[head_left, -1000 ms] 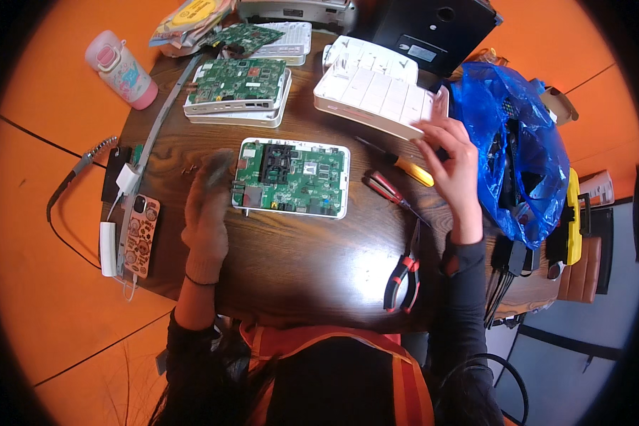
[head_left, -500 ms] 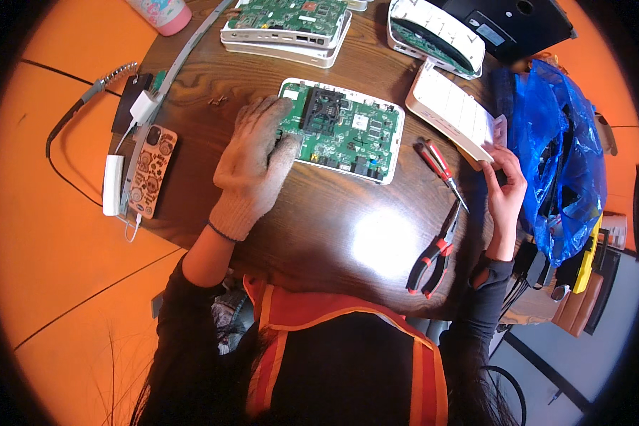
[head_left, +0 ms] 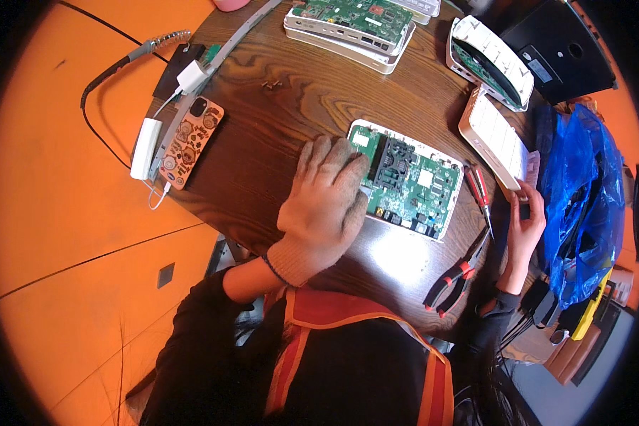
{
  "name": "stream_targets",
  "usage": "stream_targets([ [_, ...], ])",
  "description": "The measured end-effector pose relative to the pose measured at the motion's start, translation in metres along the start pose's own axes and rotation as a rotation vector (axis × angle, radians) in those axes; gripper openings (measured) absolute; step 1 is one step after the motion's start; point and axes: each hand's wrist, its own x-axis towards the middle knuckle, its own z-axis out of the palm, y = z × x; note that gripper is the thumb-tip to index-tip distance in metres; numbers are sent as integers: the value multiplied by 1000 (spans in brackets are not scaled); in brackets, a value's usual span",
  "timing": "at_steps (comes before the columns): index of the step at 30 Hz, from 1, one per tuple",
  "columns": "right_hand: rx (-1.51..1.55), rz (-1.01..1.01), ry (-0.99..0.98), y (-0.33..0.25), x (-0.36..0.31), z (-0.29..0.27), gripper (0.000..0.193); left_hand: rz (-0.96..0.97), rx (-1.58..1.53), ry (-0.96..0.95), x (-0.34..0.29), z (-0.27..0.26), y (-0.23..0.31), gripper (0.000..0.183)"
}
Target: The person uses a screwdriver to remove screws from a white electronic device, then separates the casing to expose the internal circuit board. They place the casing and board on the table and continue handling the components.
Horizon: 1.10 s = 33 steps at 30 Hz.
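Note:
A green circuit board [head_left: 422,195] with a black holder on it sits in a shallow white casing in front of me. My left hand [head_left: 319,206], in a worn knitted glove, rests against its left edge with fingers and thumb apart. Bare, my right hand [head_left: 525,220] pinches the near corner of a white device casing [head_left: 495,142] at the right. Between the two, a red-handled screwdriver [head_left: 480,190] lies just beside the board's right edge. Nearer me are pliers [head_left: 456,277] with red and black grips.
Stacked devices [head_left: 351,35] stand at the back; an opened white device [head_left: 486,64] is farther right. A blue plastic bag [head_left: 582,206] lines the right edge. On the left lie a patterned phone [head_left: 190,145], a white charger [head_left: 192,76] and cables. Small screws [head_left: 272,85] lie on the wooden table.
My view has shifted and turned. My left hand and the circuit board have moved right and toward me, closing the gap to the screwdriver. My right hand stays at the casing's corner.

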Motion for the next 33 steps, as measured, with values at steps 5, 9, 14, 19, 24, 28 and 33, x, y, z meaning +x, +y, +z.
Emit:
stream_targets([
  [5,10,23,-3,2,-1,-1,23,-12,54,4,-23,-3,11,42],
  [9,37,57,-36,8,-1,-3,19,59,-118,61,-20,-15,-6,41],
  [14,82,121,-64,-3,0,-10,14,140,517,262,49,-46,-90,39],
  [19,-17,-40,-29,-44,0,-19,20,170,480,10,56,-41,-128,44],
  [24,127,-206,-158,-94,23,-12,22,135,440,-32,43,-49,-123,43],
  [28,151,-389,-269,-132,47,13,23,100,456,-31,39,-55,-120,38],
  [33,196,-528,-315,-158,61,66,24,151,497,54,32,-57,-126,16],
])
